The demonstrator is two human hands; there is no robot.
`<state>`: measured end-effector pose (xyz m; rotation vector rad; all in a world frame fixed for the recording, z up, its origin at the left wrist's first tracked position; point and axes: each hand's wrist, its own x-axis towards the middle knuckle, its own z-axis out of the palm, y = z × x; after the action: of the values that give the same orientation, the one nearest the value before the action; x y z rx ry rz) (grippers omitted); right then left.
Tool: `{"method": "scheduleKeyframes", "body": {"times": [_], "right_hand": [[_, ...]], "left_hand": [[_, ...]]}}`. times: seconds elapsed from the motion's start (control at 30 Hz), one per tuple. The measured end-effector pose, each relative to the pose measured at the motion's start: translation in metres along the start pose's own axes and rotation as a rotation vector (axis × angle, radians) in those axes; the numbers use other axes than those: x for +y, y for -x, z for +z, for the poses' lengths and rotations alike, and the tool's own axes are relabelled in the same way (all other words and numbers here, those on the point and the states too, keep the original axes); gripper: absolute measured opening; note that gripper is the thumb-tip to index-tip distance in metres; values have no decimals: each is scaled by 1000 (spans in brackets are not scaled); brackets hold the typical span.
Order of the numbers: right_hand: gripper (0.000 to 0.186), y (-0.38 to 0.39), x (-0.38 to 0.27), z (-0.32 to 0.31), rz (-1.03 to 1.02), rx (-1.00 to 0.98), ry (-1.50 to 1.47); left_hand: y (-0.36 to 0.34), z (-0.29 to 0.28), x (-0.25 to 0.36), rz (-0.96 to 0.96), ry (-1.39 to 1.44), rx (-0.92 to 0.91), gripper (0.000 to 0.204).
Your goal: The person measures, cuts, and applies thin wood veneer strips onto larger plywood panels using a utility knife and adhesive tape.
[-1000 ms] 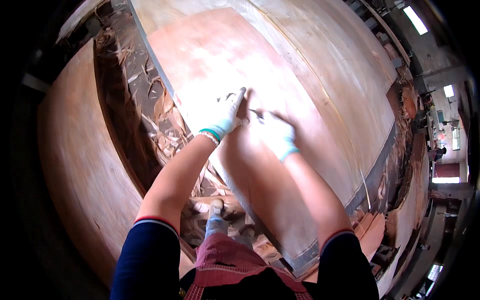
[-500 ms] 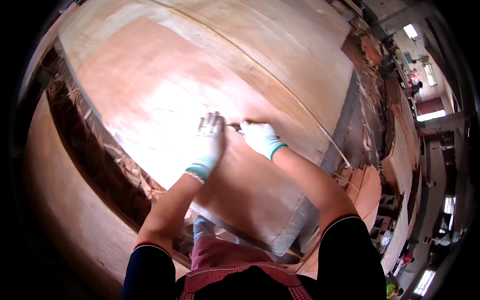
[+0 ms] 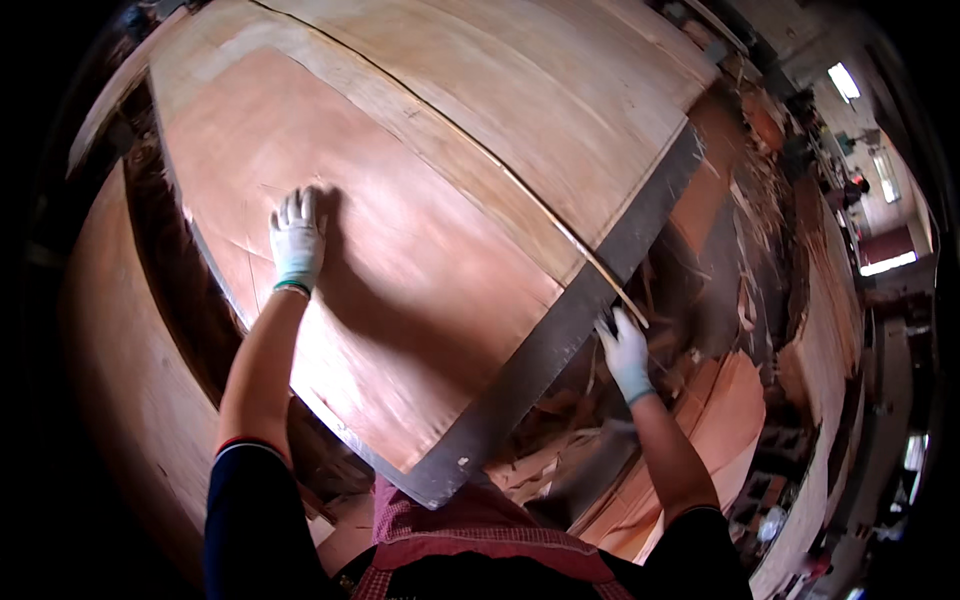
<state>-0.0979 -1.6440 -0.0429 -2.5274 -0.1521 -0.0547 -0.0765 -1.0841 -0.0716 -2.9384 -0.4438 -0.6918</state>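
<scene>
My left hand (image 3: 297,240), in a white glove with a green cuff, lies flat with fingers stretched out on a reddish wood veneer sheet (image 3: 400,270). Past the sheet's near right side, off the grey edge of the table (image 3: 530,375), is my right hand (image 3: 625,358), also gloved. Its fingers are bent together around something small and dark that I cannot make out. Close to those fingertips ends a long thin wooden strip (image 3: 545,215), which runs across the paler veneer (image 3: 560,100) and sticks out beyond the table edge.
Torn veneer scraps (image 3: 570,430) fill the space below the table's right side. Reddish veneer sheets (image 3: 700,430) are stacked at the lower right. On the left, across a gap with scraps, stands a large curved wood surface (image 3: 140,370). A person (image 3: 855,190) is far off at the right.
My hands have moved apart: the left slid up and left over the veneer, the right went right and down past the table edge. The near end of the veneer sheet now lies flat.
</scene>
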Motion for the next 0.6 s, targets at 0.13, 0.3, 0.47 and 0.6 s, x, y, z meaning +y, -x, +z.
{"method": "scheduleKeyframes", "body": {"times": [0.13, 0.3, 0.47, 0.6], "right_hand": [[52, -104, -73, 67, -36, -81, -335], [34, -135, -102, 80, 49, -379, 91], [16, -141, -208, 2, -197, -808, -372], [21, -164, -391, -47, -390, -985, -436]], "left_hand": [[12, 5, 7, -359, -76, -3, 51], [6, -11, 35, -384, 128, -27, 42], [11, -8, 23, -435, 98, 34, 44], [15, -9, 23, -472, 114, 27, 43]]}}
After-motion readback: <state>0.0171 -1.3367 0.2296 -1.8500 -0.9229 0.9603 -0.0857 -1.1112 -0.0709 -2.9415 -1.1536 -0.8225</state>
